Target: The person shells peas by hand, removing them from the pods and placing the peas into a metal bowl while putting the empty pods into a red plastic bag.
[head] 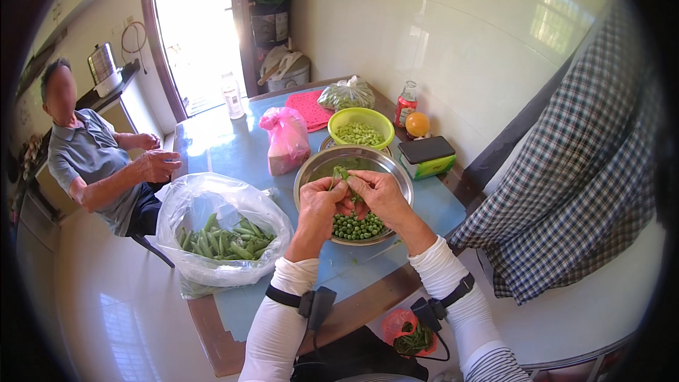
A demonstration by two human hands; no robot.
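Observation:
Both my hands meet above a steel bowl (403, 191) that holds loose green peas (358, 227). Between the fingertips of my left hand (318, 204) and my right hand (384, 196) is a green pea pod (340, 173), partly hidden by the fingers. To the left of the bowl, an open clear plastic bag (170, 223) contains many whole pea pods (228, 241). Behind the bowl, a yellow-green plastic basket (334, 130) has pale green beans (359, 133) in it.
A pink bag (285, 140), a plastic bottle (232, 96), a tied bag of greens (347, 94), a red-labelled jar (406, 103), an orange (417, 124) and a black-topped box (427, 156) stand on the table. Another person (101, 154) sits at left. A red bag of pods (408, 334) lies below the table edge.

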